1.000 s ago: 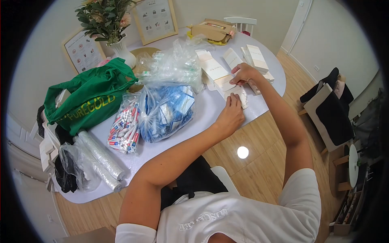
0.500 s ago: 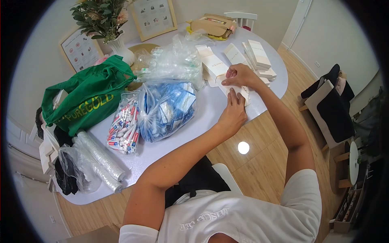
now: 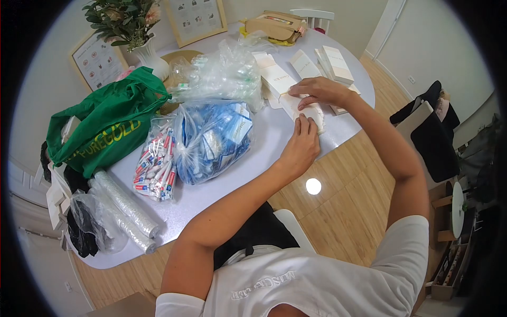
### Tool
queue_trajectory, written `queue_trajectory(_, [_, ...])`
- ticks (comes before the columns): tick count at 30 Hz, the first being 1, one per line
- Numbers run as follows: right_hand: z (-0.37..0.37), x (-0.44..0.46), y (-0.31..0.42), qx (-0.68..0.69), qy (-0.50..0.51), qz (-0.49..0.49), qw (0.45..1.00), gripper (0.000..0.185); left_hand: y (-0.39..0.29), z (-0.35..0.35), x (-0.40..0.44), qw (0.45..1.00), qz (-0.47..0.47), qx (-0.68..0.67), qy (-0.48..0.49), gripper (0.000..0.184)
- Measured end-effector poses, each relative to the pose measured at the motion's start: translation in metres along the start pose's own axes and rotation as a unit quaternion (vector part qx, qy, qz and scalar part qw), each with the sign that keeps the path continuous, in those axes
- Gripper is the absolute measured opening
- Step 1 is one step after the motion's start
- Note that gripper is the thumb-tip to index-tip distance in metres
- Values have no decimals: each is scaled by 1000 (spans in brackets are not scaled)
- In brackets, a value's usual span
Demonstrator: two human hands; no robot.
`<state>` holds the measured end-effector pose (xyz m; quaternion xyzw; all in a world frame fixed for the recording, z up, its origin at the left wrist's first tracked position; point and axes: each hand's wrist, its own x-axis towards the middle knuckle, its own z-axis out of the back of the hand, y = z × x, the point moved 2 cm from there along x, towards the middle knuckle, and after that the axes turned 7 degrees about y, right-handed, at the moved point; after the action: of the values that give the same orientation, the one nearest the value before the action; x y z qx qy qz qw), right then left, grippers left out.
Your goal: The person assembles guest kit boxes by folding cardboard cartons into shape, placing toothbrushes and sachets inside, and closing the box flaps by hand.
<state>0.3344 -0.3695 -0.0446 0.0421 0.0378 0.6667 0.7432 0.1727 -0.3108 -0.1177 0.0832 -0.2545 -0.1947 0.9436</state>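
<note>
A long white cardboard box (image 3: 309,112) lies near the table's right front edge, with both my hands on it. My left hand (image 3: 302,143) grips its near end, fingertips resting on top; the thumb is hidden. From the right, my right hand (image 3: 319,93) reaches over, its thumb and bent fingers closed about the box's far end. Just beyond lies another white box (image 3: 278,78) with printed lettering and its end flap raised; where the two meet is partly hidden by my fingers.
More white boxes (image 3: 336,64) are stacked to the right. Left of my hands sit a clear bag of blue packets (image 3: 216,142), a bag of toothpaste tubes (image 3: 156,164) and a bag of clear items (image 3: 222,74). A green bag (image 3: 108,124) and plastic rolls (image 3: 127,208) lie further left.
My right hand has moved slightly left and its fingers reach further along the box's far end. My left hand stays at the near end. The view has shifted a little.
</note>
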Motion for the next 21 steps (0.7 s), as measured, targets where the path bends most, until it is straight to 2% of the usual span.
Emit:
queue_trajectory(4, [3,2,4,-84,39,50,994,45,-2,2,-1,999,-10,19,28,40])
queue_trajectory(6, [1,0,11,-181,37,102,977,39,-2,1,0,999,-9,16,30,40])
queue_trajectory(7, [-3,-1,14,-179,37,101,978,39,-3,1,0,1000,-8,-5,28,39])
queue_trajectory(10, [-10,-6,22,-251,-43,163,953,20,-2,0,-1,999,-1,-35,6,38])
queue_trajectory(11, [-14,-7,24,-251,-43,163,953,20,-1,-1,-1,999,6,-45,-13,38])
queue_trajectory(13, [-20,-10,25,-219,-96,77,968,14,0,-1,-1,999,10,-50,-16,38])
queue_trajectory(21, [-19,-36,46,-193,-96,81,973,14,-1,-4,-1,999,8,-40,29,42])
